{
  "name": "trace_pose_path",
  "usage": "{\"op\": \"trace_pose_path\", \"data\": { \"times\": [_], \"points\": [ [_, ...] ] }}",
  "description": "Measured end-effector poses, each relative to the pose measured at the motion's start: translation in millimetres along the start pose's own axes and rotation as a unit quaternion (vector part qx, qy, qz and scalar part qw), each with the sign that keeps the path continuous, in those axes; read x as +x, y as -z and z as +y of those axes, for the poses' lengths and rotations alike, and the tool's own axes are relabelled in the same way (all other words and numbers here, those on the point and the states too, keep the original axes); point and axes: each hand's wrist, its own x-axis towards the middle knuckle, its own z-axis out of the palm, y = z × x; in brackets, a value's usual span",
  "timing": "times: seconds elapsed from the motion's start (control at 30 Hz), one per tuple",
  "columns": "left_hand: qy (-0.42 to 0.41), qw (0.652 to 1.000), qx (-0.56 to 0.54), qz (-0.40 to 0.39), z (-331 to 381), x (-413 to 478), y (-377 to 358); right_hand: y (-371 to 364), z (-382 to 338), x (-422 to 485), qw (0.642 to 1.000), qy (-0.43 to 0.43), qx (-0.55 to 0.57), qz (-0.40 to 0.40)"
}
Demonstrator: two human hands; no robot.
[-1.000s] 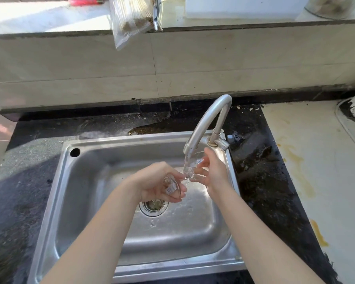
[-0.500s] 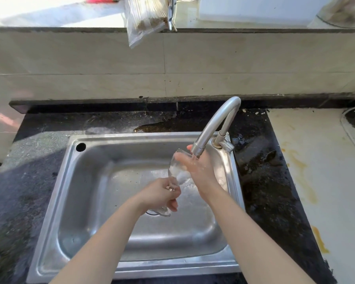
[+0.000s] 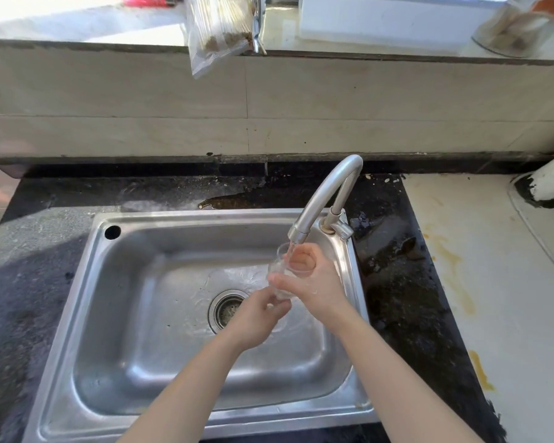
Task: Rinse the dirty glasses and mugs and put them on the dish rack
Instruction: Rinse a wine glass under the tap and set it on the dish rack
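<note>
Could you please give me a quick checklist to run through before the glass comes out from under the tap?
1. Water running into the glass from the faucet: ok, the stream falls into its mouth.
2. Grip secure: ok, the left hand holds the base and the right hand wraps the side.
3. Glass over the sink, not the counter: ok.
4. Glass rinsed clean: cannot tell, it is clear and partly hidden by fingers.
5. Drain free to empty: ok, no pooled water shows.
6. Dish rack ready to receive it: cannot tell, no rack is in view.
</note>
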Motion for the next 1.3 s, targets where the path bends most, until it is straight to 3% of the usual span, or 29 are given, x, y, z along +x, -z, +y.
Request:
{"op": "trace_pose_path", "data": {
  "times": [0.1, 0.23, 0.33, 0.43, 0.53, 0.7, 0.87, 0.97, 1.1, 1.2, 1.3],
  "points": [
    [-0.011, 1.000, -0.003, -0.002, -1.6, -2.8, -1.5, -4.5, -1.8, 0.5, 0.996, 0.004, -0.071, -0.047],
    [0.029, 1.000, -0.007, 0.002, -9.0, -1.0, -1.2, 1.5, -1.0, 3.5, 1.000, -0.016, -0.016, 0.009],
    [0.028, 0.999, -0.008, -0.022, -10.1, -1.8, -3.3, -1.0, 0.3, 2.1, 0.995, -0.009, -0.088, -0.052],
    [0.051, 0.998, -0.031, -0.011, -10.5, -1.9, -3.5, -0.5, -3.6, 9.9, 0.998, -0.047, -0.041, -0.002],
    [0.058, 0.998, -0.016, -0.027, -10.6, -3.3, -0.7, -6.0, -4.6, 13.9, 0.996, -0.046, -0.063, -0.044],
    [0.053, 0.998, -0.035, -0.007, -6.9, -7.5, 6.1, -12.4, -6.5, 22.8, 0.997, -0.065, -0.036, -0.037],
    [0.034, 0.993, -0.110, 0.029, 0.4, -12.3, 6.5, -16.7, -8.5, 24.9, 0.997, -0.045, 0.046, -0.047],
    [0.046, 0.989, -0.122, 0.067, 10.3, -11.5, 5.5, -16.7, -7.0, 29.5, 0.996, -0.063, 0.066, -0.006],
    [0.098, 0.982, -0.156, 0.047, 17.6, -9.0, 6.8, 1.7, -6.2, 28.1, 0.996, -0.085, -0.025, -0.010],
    [0.173, 0.964, -0.201, 0.022, 31.5, -2.9, 4.8, 29.3, -6.0, 22.0, 0.965, -0.069, -0.253, -0.018],
    [0.269, 0.888, -0.374, 0.008, 48.3, 9.8, -0.8, 49.4, -1.8, 18.6, 0.926, -0.057, -0.373, 0.006]
  ]
}}
